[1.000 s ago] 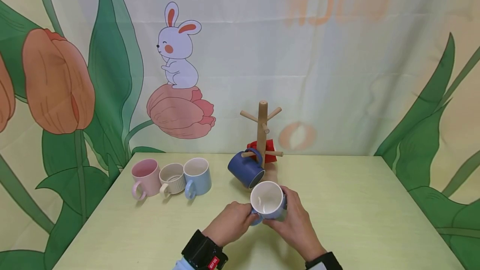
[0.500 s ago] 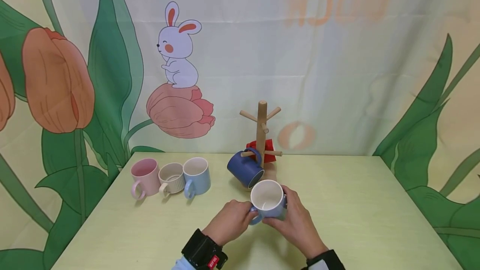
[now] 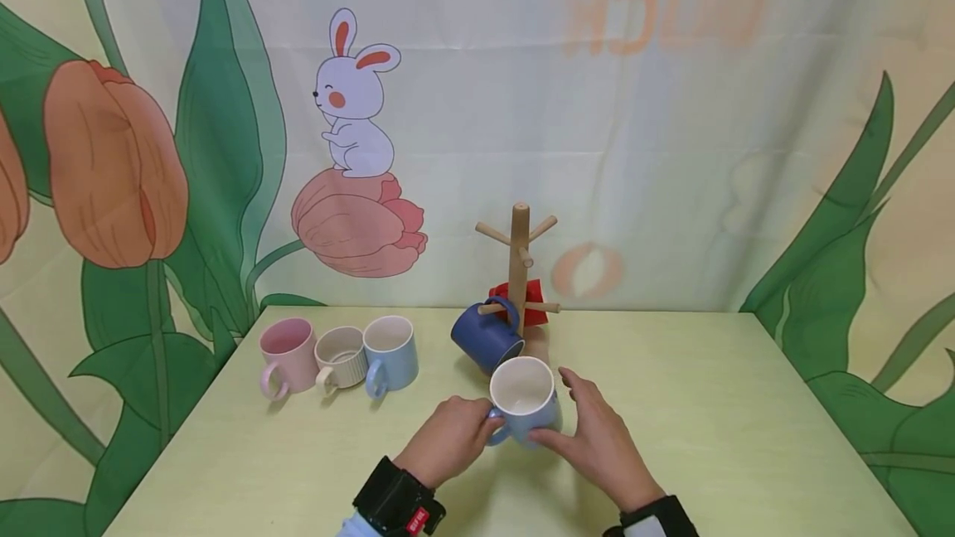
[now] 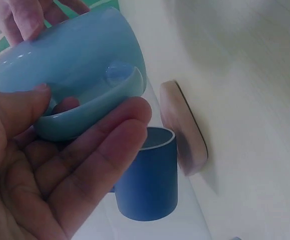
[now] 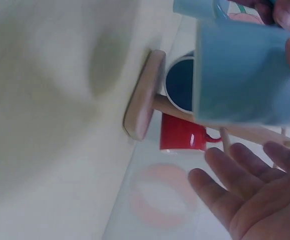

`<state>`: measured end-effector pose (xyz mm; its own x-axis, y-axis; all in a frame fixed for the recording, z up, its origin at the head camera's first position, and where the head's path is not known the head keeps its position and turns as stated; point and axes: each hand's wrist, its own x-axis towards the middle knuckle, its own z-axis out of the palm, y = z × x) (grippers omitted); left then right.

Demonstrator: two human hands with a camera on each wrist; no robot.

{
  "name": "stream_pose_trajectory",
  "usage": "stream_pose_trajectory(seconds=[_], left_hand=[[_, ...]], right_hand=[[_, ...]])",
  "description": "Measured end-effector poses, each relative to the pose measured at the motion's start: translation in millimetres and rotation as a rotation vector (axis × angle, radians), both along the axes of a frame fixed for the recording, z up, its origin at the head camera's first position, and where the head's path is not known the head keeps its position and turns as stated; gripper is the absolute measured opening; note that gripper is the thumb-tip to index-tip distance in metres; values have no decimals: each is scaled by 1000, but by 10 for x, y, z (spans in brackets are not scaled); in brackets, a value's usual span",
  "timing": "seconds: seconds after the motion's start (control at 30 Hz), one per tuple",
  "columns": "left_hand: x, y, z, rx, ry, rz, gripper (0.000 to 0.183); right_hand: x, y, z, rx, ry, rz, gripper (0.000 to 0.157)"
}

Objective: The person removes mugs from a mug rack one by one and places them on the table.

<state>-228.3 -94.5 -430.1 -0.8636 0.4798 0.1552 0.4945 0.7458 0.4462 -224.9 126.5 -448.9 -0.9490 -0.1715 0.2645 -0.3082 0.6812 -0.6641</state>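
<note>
My left hand [image 3: 450, 439] pinches the handle of a light blue mug [image 3: 524, 404] between thumb and fingers; its white inside faces up toward the head camera. At the mug's right side is my right hand [image 3: 597, 442], its fingers spread away from the wall and its thumb tip right at the mug's front. The right wrist view shows the right fingers [image 5: 220, 197] relaxed and apart from the mug. Just behind, a dark blue mug [image 3: 485, 340] hangs tilted by its handle on a lower peg of a wooden mug tree [image 3: 518, 263].
A red mug [image 5: 182, 134] hangs on the tree's far side, mostly hidden from the head view. To the left, a pink mug [image 3: 289, 359], a ribbed cream mug [image 3: 346, 367] and another light blue mug [image 3: 395, 359] stand in a row on the table [image 3: 709, 421].
My right fingers have come off the mug's side and spread to the right. The mug, held by my left hand, has shifted slightly left.
</note>
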Motion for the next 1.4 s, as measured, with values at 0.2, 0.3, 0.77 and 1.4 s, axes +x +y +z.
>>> stream_pose_trajectory(seconds=[0.2,0.3,0.77,1.4], left_hand=[[2,-52,13,5,6,18,19],[7,-77,27,5,-4,32,19],[18,-261,54,-36,31,100,22],[56,-781,181,-72,-8,337,19]], right_hand=[[19,90,87,150,-99,-5,89],[27,136,117,288,-190,6,87],[77,220,196,517,-378,15,78],[54,251,199,523,-402,7,81]])
